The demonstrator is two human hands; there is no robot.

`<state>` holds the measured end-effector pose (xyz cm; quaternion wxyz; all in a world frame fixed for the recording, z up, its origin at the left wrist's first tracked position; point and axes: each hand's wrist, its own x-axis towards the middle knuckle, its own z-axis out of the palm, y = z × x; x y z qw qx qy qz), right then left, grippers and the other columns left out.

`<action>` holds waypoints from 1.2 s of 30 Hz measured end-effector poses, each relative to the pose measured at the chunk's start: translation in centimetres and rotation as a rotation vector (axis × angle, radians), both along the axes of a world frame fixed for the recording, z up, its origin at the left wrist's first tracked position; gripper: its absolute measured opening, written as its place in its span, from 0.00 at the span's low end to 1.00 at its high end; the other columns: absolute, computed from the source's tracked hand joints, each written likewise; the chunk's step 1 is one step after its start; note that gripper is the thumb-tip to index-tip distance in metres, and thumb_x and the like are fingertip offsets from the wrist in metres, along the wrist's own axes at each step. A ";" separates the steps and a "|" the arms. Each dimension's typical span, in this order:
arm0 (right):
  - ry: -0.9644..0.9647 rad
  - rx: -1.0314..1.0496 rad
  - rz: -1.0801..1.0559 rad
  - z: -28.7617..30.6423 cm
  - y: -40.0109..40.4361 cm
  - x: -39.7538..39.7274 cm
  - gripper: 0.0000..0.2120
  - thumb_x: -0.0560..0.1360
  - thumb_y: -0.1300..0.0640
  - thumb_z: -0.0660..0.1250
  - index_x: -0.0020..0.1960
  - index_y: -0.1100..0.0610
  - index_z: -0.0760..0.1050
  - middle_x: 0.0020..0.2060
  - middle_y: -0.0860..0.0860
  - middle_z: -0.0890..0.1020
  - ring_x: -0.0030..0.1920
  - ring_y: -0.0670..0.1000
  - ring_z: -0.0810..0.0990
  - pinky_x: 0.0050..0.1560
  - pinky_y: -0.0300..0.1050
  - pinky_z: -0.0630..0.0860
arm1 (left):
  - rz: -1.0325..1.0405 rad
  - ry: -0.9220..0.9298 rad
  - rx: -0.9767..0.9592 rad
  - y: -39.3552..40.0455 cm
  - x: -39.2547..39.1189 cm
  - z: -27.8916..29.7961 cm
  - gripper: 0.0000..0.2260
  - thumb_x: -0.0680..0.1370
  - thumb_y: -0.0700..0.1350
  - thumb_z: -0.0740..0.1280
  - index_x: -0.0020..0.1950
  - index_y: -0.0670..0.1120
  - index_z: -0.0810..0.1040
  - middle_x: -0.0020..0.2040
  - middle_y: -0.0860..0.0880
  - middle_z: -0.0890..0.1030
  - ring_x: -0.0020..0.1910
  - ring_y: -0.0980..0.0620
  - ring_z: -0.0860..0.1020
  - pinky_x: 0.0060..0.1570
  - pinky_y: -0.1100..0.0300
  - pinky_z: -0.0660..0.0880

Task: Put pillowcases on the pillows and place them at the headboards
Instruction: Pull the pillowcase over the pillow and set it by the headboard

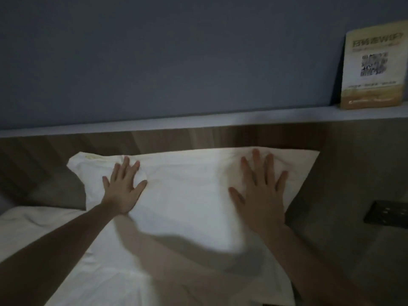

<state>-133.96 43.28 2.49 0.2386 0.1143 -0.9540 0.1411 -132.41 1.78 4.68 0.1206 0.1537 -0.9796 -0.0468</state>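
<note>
- Pillow (pixel 183 195) in its white case, propped against the wood headboard (pixel 320 173), frame centre.
- Left hand (pixel 123 186) at 9 o'clock on it, flat, fingers spread, gripping nothing.
- Right hand (pixel 260 191) at 3 o'clock, also flat and splayed, pressing the fabric.
- Looks like final seating and smoothing; this pillow is near done.
- Risk: uneven push tips the top edge off the headboard and it slumps forward.
- Risk: 10 o'clock corner is bunched and may stay creased.
- Card (pixel 373 65) on ledge (pixel 198 121) at 1 o'clock, well apart; a high reach could knock it.
- Light is dim; case opening not visible.
</note>
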 end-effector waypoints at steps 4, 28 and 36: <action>-0.149 -0.078 0.021 2.7 -0.4 1.4 0.44 0.74 0.41 0.66 0.84 0.52 0.52 0.84 0.55 0.49 0.83 0.64 0.48 0.77 0.73 0.53 | 0.037 -0.096 0.084 2.3 0.2 3.1 0.37 0.80 0.64 0.59 0.85 0.58 0.45 0.86 0.51 0.40 0.84 0.38 0.44 0.78 0.31 0.51; -1.172 -0.726 0.382 25.5 12.6 10.5 0.17 0.80 0.58 0.71 0.60 0.36 0.82 0.59 0.43 0.85 0.63 0.40 0.81 0.67 0.47 0.77 | 0.217 0.123 1.196 28.7 29.4 22.2 0.15 0.79 0.38 0.74 0.56 0.60 0.84 0.58 0.54 0.86 0.58 0.58 0.83 0.54 0.66 0.79; -1.312 -0.680 0.585 25.9 19.8 14.5 0.12 0.80 0.56 0.68 0.61 0.46 0.83 0.57 0.42 0.86 0.61 0.43 0.83 0.69 0.53 0.77 | 0.465 0.196 1.223 41.8 37.3 24.4 0.16 0.80 0.35 0.71 0.52 0.59 0.84 0.59 0.57 0.85 0.58 0.60 0.82 0.53 0.73 0.76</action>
